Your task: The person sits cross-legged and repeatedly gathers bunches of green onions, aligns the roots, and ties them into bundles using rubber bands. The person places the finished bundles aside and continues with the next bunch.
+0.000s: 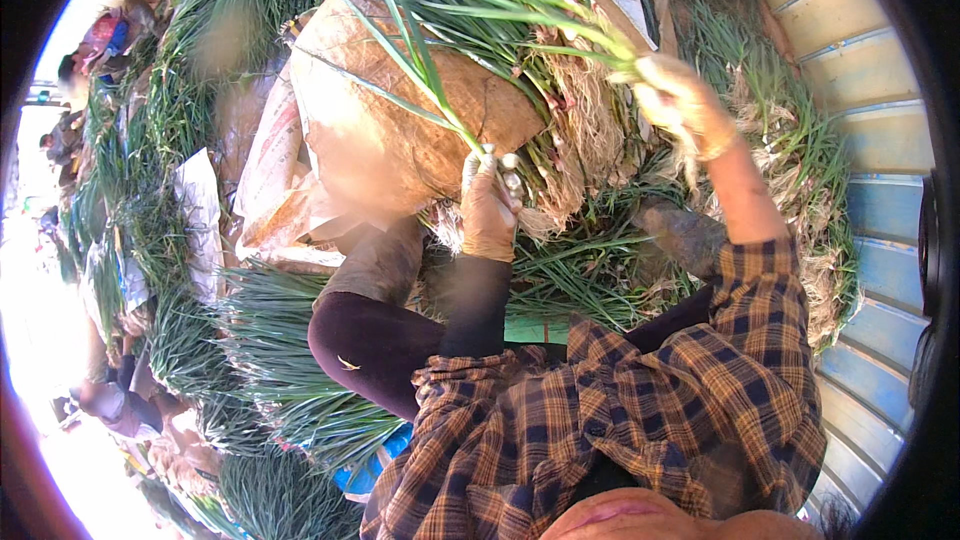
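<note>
My left hand (489, 202), in a pale glove, is closed around the lower ends of a few green onion stalks (431, 86) whose leaves point up and left. My right hand (682, 101), gloved too, grips the root end of more green onions (585, 26), with pale roots hanging below the fingers. Between the hands lies a large heap of green onions with tangled whitish roots (592, 112). A brown, soil-stained sack (427, 120) lies in front of me, left of the heap.
Bundles of green onions (277, 345) are piled at my left, and more with roots (802, 187) lie at the right beside a ribbed metal wall (881, 135). My boots (679, 232) are among loose leaves. Other people (124, 409) sit at the far left. A white sheet (199, 221) stands among the bundles.
</note>
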### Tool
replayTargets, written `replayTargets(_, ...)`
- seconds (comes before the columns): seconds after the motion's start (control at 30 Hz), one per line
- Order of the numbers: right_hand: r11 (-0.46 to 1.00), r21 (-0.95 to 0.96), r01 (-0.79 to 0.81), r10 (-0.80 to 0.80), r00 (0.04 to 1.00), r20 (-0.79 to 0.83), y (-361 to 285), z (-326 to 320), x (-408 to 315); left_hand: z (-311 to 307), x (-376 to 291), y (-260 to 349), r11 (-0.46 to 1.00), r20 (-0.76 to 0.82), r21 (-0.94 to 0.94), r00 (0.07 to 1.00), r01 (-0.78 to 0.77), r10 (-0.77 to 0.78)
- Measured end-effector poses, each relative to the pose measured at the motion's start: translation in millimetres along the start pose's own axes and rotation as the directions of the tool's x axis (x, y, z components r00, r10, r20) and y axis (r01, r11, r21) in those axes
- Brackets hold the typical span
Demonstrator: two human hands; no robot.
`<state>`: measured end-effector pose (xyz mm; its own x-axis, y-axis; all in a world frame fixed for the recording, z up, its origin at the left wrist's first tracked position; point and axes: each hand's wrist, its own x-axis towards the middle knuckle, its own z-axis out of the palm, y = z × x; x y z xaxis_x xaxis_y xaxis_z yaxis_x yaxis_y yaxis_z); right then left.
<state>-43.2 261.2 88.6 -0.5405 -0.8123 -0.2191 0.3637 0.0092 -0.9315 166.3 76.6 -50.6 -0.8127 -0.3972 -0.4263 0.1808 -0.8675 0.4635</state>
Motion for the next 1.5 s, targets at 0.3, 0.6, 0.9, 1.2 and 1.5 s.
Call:
replayTargets(0.3,0.688,-0.701,-0.184,-0.568,0.464,-0.68,-54,-268,-212,-1,-1,-1,0.999,-0.026,-0.029,0.999,-0.031,0.03)
replayTargets(0.6,0.066,-0.611,-0.789,-0.386,0.544,-0.745,32,-278,-233,-6,2,-8,0.996,0.051,-0.086,0.999,0.009,-0.005)
replayTargets(0.9,0.355,-0.932,0.078,-0.428,0.9,-0.088,66,-75,116,2,4,-3,0.991,0.052,-0.122,0.997,0.062,-0.056)
replayTargets(1.2,0.704,-0.694,0.15,-0.245,0.969,-0.039,73,-13,93,-2,1,12,0.988,0.233,-0.148,0.972,0.048,-0.013)
replayTargets(1.5,-0.177,-0.895,0.41,-0.27,0.854,0.445,118,77,-7,17,-4,-5,0.944,0.074,0.276,0.984,-0.179,0.165)
